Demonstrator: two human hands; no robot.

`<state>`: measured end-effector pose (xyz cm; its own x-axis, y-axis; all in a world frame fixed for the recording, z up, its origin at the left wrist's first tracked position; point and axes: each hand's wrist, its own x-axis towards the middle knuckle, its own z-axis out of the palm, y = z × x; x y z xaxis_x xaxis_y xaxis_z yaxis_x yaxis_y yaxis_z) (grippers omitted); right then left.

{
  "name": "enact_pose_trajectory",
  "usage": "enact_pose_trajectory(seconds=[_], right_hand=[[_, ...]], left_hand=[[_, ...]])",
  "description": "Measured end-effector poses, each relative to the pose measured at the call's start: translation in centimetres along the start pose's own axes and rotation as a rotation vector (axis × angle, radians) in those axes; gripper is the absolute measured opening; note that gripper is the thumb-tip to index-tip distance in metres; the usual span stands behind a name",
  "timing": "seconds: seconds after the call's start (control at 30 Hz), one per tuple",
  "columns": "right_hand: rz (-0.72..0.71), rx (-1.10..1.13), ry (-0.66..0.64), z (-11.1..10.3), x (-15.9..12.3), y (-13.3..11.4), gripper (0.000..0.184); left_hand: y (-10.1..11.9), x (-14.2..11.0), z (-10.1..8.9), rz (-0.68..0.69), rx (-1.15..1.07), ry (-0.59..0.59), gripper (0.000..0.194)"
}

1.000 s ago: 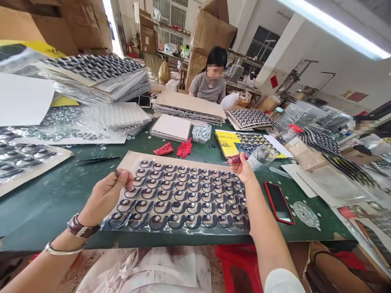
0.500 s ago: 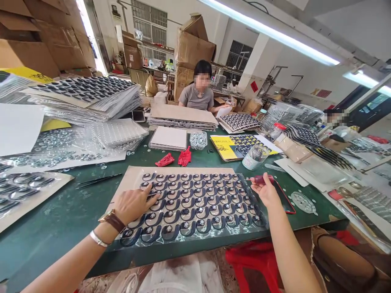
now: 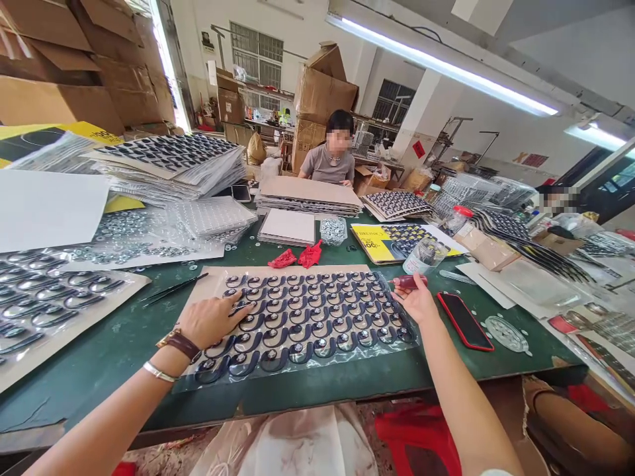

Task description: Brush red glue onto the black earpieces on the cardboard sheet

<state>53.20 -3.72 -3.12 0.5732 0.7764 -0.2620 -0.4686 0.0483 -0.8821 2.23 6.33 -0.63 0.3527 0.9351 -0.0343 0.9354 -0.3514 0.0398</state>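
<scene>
Sheet (image 3: 308, 325) under left grip (image 3: 207, 321) (palm-down)

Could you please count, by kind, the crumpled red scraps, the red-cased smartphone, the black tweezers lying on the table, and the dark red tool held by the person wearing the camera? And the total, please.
Crumpled red scraps: 2
Red-cased smartphone: 1
Black tweezers: 1
Dark red tool, in the right hand: 1
Total: 5

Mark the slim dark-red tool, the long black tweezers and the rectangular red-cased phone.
Slim dark-red tool (image 3: 411, 282): head view, on its handle.
Long black tweezers (image 3: 174, 289): head view, mid-length.
Rectangular red-cased phone (image 3: 465, 321): head view, on its dark screen.
</scene>
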Motion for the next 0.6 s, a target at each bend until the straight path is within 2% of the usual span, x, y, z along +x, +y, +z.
enact_pose_trajectory(seconds=[0.13,0.23,0.3,0.4,0.5,0.57,0.6], right_hand=[[-0.072,0.003,0.014,0.9,0.3,0.1,0.045],[-0.069,-0.039,-0.049,3.0,0.7,0.1,0.047],[-0.028,-0.097,-0.134,5.8,1.4,0.7,0.049],[0.005,-0.2,-0.253,11.8,3.5,2.6,0.05],[-0.021,-0.296,-0.333,17.8,5.7,5.1,0.051],[-0.071,-0.356,-0.356,20.7,6.8,6.4,0.046],[-0.103,-0.381,-0.359,21.7,7.0,6.8,0.044]], left_hand=[[-0.7,-0.9,-0.2,0.02,-0.074,0.087,0.065],[-1.1,-1.3,-0.3,0.055,-0.158,0.14,0.058],[-1.3,-1.4,-0.4,0.087,-0.212,0.155,0.054],[-1.2,-1.2,-0.9,0.151,-0.292,0.173,0.051],[-0.1,-1.3,-1.6,0.287,-0.389,0.309,0.036],[1.2,-1.7,-1.9,0.347,-0.391,0.392,0.036],[1.9,-2.0,-1.9,0.389,-0.397,0.395,0.039]])
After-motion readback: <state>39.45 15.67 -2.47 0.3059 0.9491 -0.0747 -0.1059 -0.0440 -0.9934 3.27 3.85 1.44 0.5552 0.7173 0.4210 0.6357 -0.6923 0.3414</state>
